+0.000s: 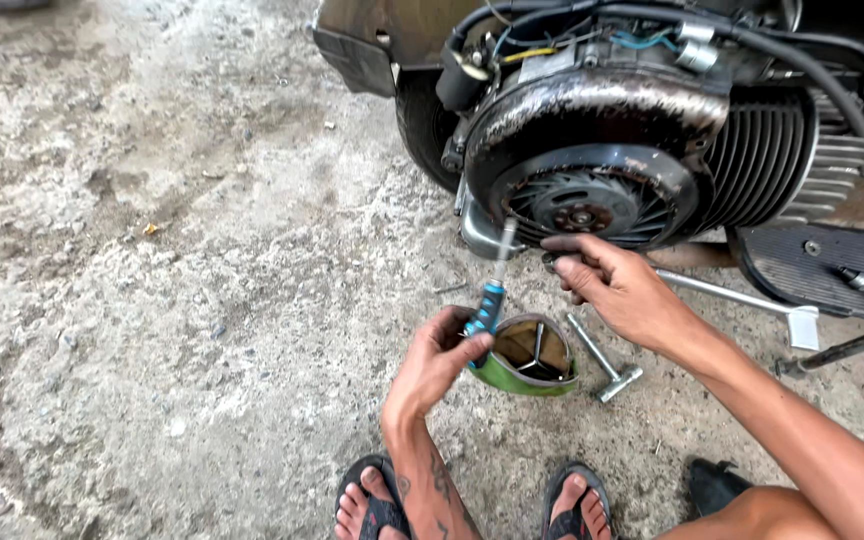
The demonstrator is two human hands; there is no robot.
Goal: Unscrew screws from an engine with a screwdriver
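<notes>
L hand (439, 358) clenched on blue-handled screwdriver (492, 290) w/ tip at fan cover (592, 205), R hand (617, 285) loose, empty by cover rim; I'd seat tip squarely next.

Rough concrete floor (172, 300), gritty w/ pebbles (damp patches), soft daylight, no walls visible

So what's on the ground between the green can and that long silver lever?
In the head view, a T-shaped metal wrench lies on the concrete between the green can and the silver lever.
</notes>
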